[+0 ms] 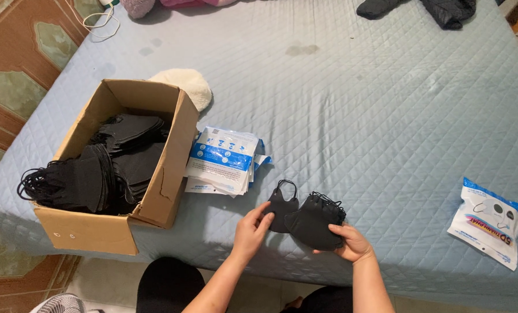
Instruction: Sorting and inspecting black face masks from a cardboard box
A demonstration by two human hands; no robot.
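Note:
My right hand [352,243] grips a small stack of black face masks [314,223] at its lower edge, near the front of the bed. A single black mask [282,206] lies on the quilt just left of the stack, and the fingertips of my left hand [251,229] pinch its left edge. To the left, an open cardboard box [172,168] holds many more black masks [96,174], some spilling over its left side. Between the box and my hands lies a pile of white-and-blue plastic pouches [224,161].
A grey-blue quilted bedcover [357,116] spans the view. One filled white-and-blue pouch [489,223] lies at the right. A cream round cushion [183,84] sits behind the box, dark clothing [438,10] at the far edge, a white cord [99,23] far left. Patterned floor on the left.

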